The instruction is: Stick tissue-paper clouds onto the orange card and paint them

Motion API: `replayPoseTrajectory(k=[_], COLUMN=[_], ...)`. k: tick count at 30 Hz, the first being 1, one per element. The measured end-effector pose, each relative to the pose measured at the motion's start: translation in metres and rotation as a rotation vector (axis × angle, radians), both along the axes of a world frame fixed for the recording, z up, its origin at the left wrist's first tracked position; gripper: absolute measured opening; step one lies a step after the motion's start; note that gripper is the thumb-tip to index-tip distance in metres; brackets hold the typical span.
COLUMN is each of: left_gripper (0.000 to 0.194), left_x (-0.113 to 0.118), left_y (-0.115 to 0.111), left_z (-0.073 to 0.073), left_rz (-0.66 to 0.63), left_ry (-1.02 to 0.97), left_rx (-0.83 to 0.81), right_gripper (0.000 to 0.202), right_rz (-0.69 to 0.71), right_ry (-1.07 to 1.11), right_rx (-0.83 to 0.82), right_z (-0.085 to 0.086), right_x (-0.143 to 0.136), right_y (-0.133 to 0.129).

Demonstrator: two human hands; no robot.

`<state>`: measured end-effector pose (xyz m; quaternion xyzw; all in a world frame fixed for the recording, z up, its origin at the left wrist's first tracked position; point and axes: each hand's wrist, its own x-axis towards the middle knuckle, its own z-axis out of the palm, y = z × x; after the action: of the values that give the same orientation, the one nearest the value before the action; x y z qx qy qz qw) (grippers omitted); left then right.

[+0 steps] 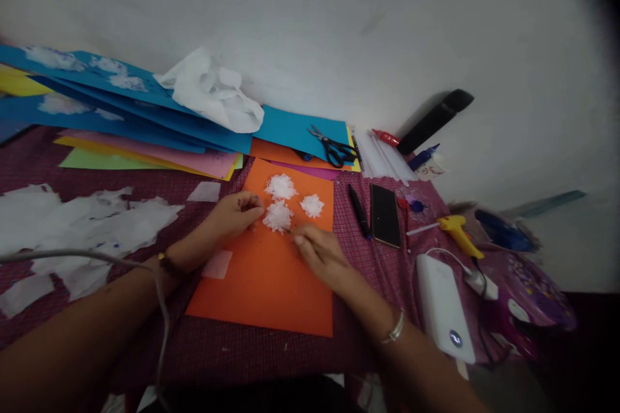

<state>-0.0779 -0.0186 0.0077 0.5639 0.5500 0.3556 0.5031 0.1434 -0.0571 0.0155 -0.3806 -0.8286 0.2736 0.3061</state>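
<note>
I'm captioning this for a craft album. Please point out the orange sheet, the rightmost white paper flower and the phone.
Orange sheet (276, 287): head view, on its bare lower part.
Rightmost white paper flower (312, 206): head view, on its ruffled middle.
Phone (385, 215): head view, on the middle of its dark screen.

Between the left hand (237, 211) and right hand (322, 253), we found a rough tissue-paper flower (278, 215); beneath both, smooth matt orange paper (278, 287).

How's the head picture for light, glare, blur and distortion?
Head view: dim, soft light on the wall; upper right corner black; no strong glare on the orange sheet; white paper clusters slightly soft; black object leans outward, probably lens distortion.
</note>
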Motion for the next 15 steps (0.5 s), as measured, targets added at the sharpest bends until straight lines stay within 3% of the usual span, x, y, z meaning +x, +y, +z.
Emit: replayPoseTrajectory(k=[3,8,12,15], left_gripper=[0.014,0.021,0.017,0.014], left_x=[-0.001,-0.02,-0.044,-0.054], left_y=[0.001,0.005,0.001,-0.015], left_z=[-0.001,0.015,0.037,0.048], left_rz=[0.0,-0.139,-0.38,-0.553], left_ry=[-0.037,-0.141,0.118,0.382], left_rx=[-0.016,-0.128,0.002,0.087], right_gripper=[0.032,0.038,0.041,0.042], right_rz=[-0.135,-0.147,-0.125,-0.118], right_ry=[0.254,0.372,0.342,0.334], right_rx=[-0.219,-0.377,-0.397,-0.406], right_z=[0.003,0.002,0.002,0.001], right_x=[0.006,0.007,0.006,0.006], right_y=[0.004,0.009,0.009,0.009])
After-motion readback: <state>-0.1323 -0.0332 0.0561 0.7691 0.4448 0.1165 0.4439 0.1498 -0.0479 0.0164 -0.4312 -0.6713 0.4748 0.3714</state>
